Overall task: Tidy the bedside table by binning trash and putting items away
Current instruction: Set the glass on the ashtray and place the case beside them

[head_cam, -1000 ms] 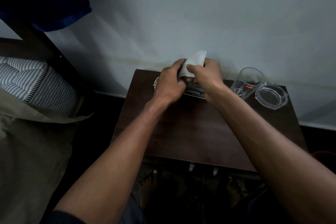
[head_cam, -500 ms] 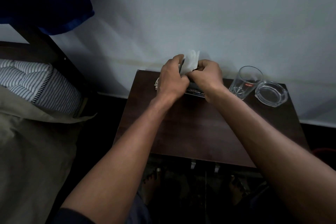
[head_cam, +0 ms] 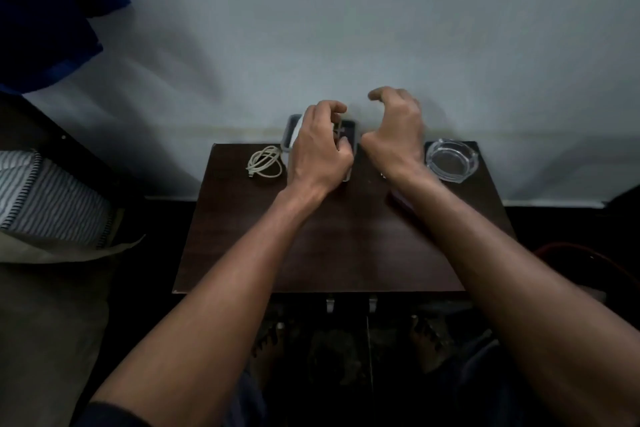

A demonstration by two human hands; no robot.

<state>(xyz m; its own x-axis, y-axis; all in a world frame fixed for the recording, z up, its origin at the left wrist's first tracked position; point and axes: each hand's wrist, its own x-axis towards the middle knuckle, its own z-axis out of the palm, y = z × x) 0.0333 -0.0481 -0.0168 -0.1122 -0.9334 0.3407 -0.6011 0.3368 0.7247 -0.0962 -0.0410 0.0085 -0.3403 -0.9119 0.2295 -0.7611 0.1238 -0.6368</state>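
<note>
Left grip (head_cam: 320, 149) pinches paper — dark bedside table (head_cam: 346, 236), grey wall (head_cam: 346, 45) behind.

free: table (head_cam: 329, 246) front half | blocked rear: cable (head_cam: 265, 162), grey case (head_cam: 290, 130), ashtray (head_cam: 452, 159) | wall behind

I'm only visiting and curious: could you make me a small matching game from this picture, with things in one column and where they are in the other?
Things:
1. coiled cable
2. glass ashtray
3. striped cushion
4. blue cloth

Places:
A. hangs at the top left of the view
B. back right corner of the table
C. off the table, at the left edge of the view
D. back left part of the table

Pairs: 1-D, 2-B, 3-C, 4-A
</note>
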